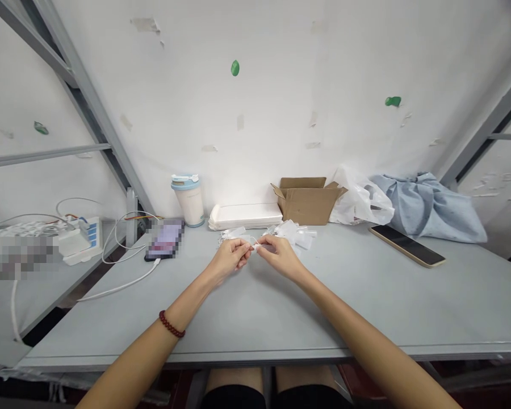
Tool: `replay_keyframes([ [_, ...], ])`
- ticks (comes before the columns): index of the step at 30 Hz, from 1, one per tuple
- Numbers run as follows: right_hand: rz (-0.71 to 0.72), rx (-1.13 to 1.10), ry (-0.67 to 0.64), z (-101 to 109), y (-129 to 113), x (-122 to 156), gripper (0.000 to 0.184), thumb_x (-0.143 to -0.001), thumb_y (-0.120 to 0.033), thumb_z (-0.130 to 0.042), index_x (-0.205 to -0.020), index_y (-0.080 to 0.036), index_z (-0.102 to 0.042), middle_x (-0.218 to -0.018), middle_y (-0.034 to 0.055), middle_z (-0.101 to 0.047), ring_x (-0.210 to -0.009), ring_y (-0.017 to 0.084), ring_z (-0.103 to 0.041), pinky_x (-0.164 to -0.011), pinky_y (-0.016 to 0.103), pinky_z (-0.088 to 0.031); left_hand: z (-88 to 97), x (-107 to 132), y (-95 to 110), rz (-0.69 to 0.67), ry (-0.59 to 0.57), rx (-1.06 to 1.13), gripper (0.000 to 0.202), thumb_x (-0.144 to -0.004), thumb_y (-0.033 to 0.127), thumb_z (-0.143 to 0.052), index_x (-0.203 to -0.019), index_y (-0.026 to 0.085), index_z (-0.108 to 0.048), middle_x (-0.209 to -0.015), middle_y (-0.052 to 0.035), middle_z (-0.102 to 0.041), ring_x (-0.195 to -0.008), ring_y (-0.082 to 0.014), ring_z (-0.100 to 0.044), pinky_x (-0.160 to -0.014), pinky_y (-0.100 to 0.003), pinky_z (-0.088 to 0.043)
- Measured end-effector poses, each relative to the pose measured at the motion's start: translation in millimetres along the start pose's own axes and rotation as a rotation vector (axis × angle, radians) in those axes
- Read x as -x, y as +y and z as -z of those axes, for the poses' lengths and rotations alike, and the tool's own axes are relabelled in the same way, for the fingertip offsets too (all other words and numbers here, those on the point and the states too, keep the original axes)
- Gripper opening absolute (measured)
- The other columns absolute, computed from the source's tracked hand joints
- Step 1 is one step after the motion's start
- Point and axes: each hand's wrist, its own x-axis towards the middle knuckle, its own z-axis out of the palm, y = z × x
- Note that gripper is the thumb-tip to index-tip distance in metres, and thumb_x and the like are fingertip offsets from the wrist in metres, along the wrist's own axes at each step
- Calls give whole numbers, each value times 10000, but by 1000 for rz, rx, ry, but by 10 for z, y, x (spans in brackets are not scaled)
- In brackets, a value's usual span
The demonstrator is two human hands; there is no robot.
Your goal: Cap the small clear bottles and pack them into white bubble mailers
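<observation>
White strand (255,245), thin and curved, is pinched by left hand (233,256) and right hand (280,257).

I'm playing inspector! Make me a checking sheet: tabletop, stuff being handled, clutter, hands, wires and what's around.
Surface: flat grey tabletop.
Things handled: tiny white piece, too small to identify; loose translucent white plastic pieces behind the hands.
Clutter: blue-lidded pale cup, open brown cardboard box, crinkled white plastic bag, light-blue cloth bundle, flat black-screened phone.
Hands: bare left hand and bare right hand both pinch the tiny white piece.
Cables: white cable plugged into a lit-screen phone.
Surroundings: white wall with small green patches; grey metal frame.
</observation>
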Motion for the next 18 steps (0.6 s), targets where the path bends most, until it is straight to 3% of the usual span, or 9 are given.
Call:
replay_keyframes([
  [7, -17, -86, -17, 42, -8, -20, 189, -767, -262, -495, -785, -156, -650, -802, 34, -672, -769, 164, -589, -713, 274, -424, 50, -34, 3, 7, -43, 17, 280, -772, 419, -533, -776, 140, -555, -637, 6, -543, -429, -50, -404, -386, -190, -259],
  [12, -66, -167, -28, 62, 0, -38, 189, -749, -281, -505, -756, -159, -649, -740, 15, -642, -678, 136, -553, -626, 247, -409, 160, -56, 35, 4, 26, 24, 321, -781, 433, -519, -843, 129, -601, -658, -2, -553, -441, -50, -412, -391, -185, -276],
  [18, -92, -170, -48, 69, -7, -38, 195, -754, -294, -502, -744, -152, -635, -712, 14, -622, -631, 122, -527, -593, 240, -392, 162, -35, 56, -59, 4, -28, 270, -725, 400, -601, -767, 133, -597, -659, -1, -555, -456, -48, -403, -410, -184, -294],
])
